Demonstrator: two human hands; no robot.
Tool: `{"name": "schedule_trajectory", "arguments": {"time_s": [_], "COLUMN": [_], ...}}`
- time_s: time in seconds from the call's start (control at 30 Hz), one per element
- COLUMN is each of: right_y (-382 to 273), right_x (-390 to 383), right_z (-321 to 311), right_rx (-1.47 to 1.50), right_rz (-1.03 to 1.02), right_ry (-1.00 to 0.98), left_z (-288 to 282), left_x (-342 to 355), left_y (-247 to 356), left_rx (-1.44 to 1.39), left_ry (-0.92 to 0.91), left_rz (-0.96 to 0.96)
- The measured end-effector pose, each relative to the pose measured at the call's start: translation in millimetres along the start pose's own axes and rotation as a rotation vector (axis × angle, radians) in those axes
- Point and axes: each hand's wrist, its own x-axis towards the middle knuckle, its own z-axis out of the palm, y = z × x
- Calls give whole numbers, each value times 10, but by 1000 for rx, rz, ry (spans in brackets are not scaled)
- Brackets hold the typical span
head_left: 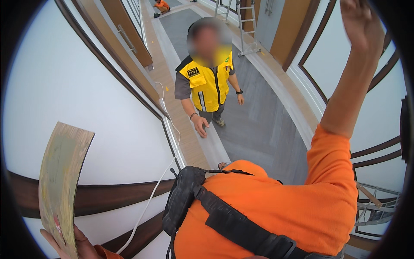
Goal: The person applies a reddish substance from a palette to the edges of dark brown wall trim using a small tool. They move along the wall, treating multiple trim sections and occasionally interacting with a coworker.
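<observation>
At the lower left, my left hand (pixel 82 242) grips the lower end of a thin wooden board (pixel 64 172). Its face is smeared with a grey-green coating, with a small red mark near the hand. My right arm, in an orange sleeve, is raised at the right. The right hand (pixel 362 26) reaches the upper edge of the view, where its fingers are blurred and partly cut off. No held thing shows there. Beside it is a white wall panel (pixel 321 47) with dark brown trim.
A person in a yellow vest (pixel 209 88) stands facing me on the grey floor (pixel 254 116). Ladders (pixel 246 28) stand behind at the right. A white cable (pixel 157 194) runs along the left wall. Farther off, someone in orange (pixel 162 6) crouches. A black strapped bag (pixel 183 194) crosses my torso.
</observation>
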Motion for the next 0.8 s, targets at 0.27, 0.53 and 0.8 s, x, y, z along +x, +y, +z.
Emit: {"name": "schedule_trajectory", "arguments": {"time_s": [0.27, 0.53, 0.8], "right_y": [707, 1140, 1535], "right_x": [-1093, -827, -723], "right_z": [-1187, -1408, -1412], "right_rx": [-219, -242, -60], "right_rz": [117, 189, 254], "right_ry": [590, 614, 606], "left_z": [342, 748, 851], "left_x": [288, 256, 363], "left_y": [12, 250, 323], "left_rx": [-528, -431, -970], "left_ry": [-206, -12, -382], "left_rz": [-150, -165, -273]}}
